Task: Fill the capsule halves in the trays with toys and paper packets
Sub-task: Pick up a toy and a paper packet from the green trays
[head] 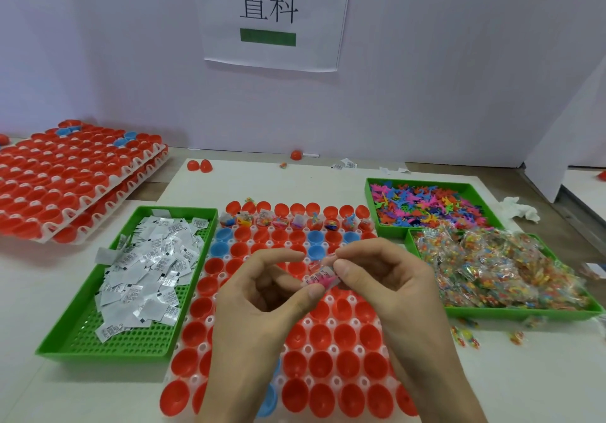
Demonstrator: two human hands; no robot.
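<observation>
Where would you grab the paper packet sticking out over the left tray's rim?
Pinch the packet by its overhanging edge, thumb and finger on its two flat faces, coming from the left, outside the green tray. It is thin and flat, and only that part seems clear of the rim and the pile.

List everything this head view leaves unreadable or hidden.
Head view throughout.
- Bundle pinched between left hand and right hand: fingers cover most; only printed paper and something pink show.
- Capsule tray: cells under both hands hidden; nearest row cut by bottom edge.
- Paper packets in the left green tray: print too small.
- Lower stacked tray: covered by upper tray.
</observation>
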